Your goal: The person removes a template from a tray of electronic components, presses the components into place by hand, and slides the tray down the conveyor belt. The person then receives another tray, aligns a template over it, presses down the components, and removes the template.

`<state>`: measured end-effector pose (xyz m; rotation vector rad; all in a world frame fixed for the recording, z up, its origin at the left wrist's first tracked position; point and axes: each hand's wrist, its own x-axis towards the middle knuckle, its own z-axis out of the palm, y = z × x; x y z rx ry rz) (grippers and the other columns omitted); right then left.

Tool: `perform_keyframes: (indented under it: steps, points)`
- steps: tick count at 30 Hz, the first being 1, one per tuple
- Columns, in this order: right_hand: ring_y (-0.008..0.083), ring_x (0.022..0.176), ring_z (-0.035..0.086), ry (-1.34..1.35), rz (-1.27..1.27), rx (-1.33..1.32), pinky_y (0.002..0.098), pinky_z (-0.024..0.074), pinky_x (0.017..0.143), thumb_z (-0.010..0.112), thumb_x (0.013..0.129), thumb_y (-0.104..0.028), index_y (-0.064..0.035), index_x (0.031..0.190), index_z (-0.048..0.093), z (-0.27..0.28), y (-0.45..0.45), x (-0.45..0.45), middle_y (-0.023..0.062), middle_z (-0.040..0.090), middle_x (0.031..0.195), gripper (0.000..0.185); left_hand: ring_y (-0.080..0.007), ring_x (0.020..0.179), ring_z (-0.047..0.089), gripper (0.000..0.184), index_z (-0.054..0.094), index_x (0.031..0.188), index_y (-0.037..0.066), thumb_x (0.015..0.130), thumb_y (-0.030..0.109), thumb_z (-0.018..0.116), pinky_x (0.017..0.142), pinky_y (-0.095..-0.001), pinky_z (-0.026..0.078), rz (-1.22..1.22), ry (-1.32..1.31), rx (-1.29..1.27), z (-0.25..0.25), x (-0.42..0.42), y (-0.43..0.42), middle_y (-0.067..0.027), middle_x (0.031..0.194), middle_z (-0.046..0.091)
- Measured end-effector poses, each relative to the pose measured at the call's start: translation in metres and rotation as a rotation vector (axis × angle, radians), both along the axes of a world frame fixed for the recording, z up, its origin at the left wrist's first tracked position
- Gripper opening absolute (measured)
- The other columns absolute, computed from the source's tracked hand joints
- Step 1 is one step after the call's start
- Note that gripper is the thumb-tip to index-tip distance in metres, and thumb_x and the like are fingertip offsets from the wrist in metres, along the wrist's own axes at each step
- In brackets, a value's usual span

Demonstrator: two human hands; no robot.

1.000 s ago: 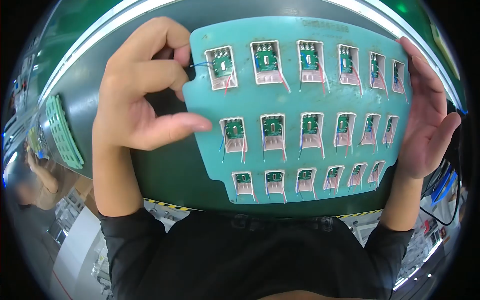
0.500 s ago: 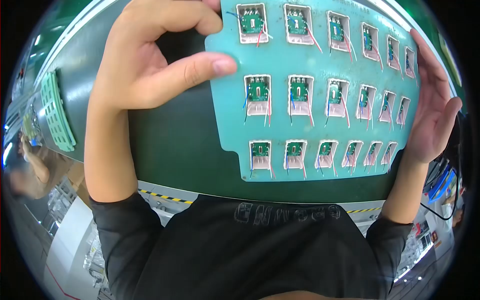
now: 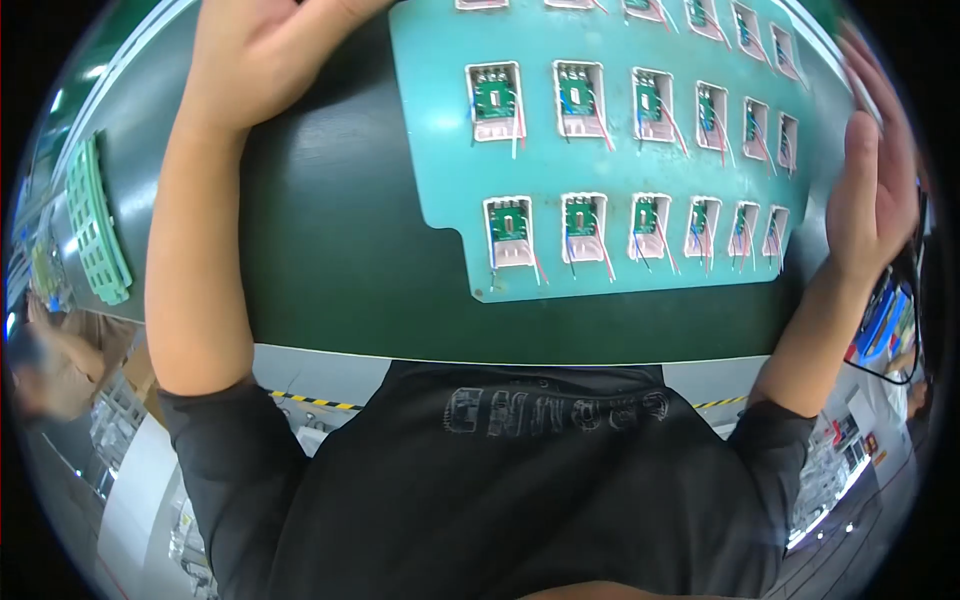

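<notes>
A teal tray [image 3: 440,170] lies over the dark green table, its upper edge cut off by the view. White housings [image 3: 497,130] sit in its slots, each with a green circuit board [image 3: 494,99] and blue, red and white wires. My left hand [image 3: 265,50] is at the tray's upper left corner, with its fingertips cut off by the top edge. Beyond the tray's right edge is my right hand [image 3: 875,170], its fingers stretched out and a gap between palm and tray.
Green slotted trays [image 3: 97,225] are stacked at the table's left end. The dark green table [image 3: 330,220] has its front edge near my body. At the far left is another person [image 3: 75,365]. Blue items [image 3: 882,318] and a black cable are beyond my right forearm.
The tray and my left hand have moved up in the view. My right hand has come away from the tray's right edge. The table's front edge shows more.
</notes>
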<state>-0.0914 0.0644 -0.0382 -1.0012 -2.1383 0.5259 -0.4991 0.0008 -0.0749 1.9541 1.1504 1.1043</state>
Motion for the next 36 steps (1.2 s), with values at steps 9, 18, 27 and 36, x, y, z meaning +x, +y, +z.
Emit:
perform_keyframes:
  steps: [9,18,27,36]
  points:
    - [0.0055,0.074,0.063,-0.145,-0.737,-0.339,0.0165,0.0393,0.059,0.059,0.105,-0.026,0.0032,0.124,0.068,0.061,-0.074,0.131,0.0085,0.074,0.103,0.036,-0.0098,0.079,0.050,0.017,0.059,0.088,-0.001,0.101,0.009,0.056,0.072,-0.0249,0.040,0.061,0.091,0.057,-0.003,0.013,-0.003,-0.0035,0.088,0.058]
    - [0.0051,0.069,0.066,0.068,-1.124,-0.494,0.0148,0.0382,0.049,0.069,0.098,-0.041,0.0005,0.124,0.064,0.043,-0.084,0.185,0.0097,0.076,0.101,0.050,-0.0188,0.109,0.057,0.027,0.065,0.109,-0.007,0.100,0.018,0.065,0.097,-0.0288,0.043,0.060,0.051,-0.105,-0.011,-0.013,0.002,-0.0131,0.119,0.062]
    - [0.0142,0.071,0.068,0.454,-0.981,-0.089,0.0225,0.0495,0.064,0.071,0.098,-0.020,0.0032,0.118,0.061,0.019,-0.058,0.202,0.0158,0.074,0.101,0.032,-0.0121,0.101,0.059,0.017,0.066,0.112,-0.007,0.103,0.005,0.058,0.091,-0.0243,0.045,0.061,0.136,0.015,-0.009,0.005,0.004,-0.0080,0.116,0.067]
    - [0.0234,0.073,0.069,0.653,-0.929,0.017,0.0328,0.0561,0.073,0.068,0.098,-0.009,0.0076,0.107,0.062,0.016,-0.030,0.256,0.0202,0.072,0.095,0.020,-0.0117,0.095,0.057,0.019,0.065,0.112,-0.009,0.103,0.005,0.055,0.083,-0.0228,0.044,0.068,0.217,0.010,-0.005,-0.004,0.003,-0.0130,0.122,0.065]
